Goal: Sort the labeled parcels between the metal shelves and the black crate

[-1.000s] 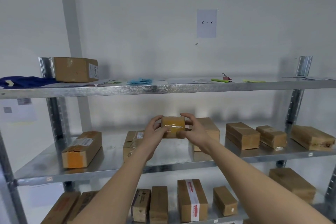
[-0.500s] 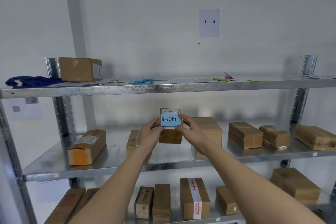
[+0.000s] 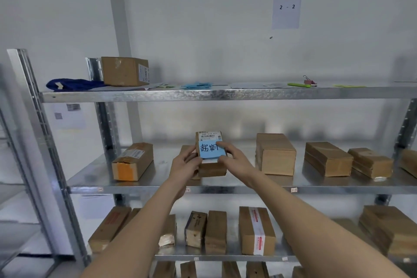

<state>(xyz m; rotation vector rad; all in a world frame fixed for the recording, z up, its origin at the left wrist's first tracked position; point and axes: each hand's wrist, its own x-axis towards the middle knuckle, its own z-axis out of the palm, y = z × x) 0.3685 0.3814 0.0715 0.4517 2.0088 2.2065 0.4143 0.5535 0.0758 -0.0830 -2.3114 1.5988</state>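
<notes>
A small brown parcel with a white barcode label and a blue handwritten note is held over the middle metal shelf. My left hand grips its left side. My right hand grips its right side, thumb on the blue note. The parcel's labelled face is turned toward me. Another parcel stands partly hidden behind my left hand. No black crate is in view.
Several brown parcels line the middle shelf, among them an orange-ended box at left and a tall box at right. The lower shelf holds more parcels. The top shelf carries a box, blue cloth and papers.
The parcel was turned from its taped side until the label and blue note face me, and it now sits lower, near the shelf surface. The view shifted slightly.
</notes>
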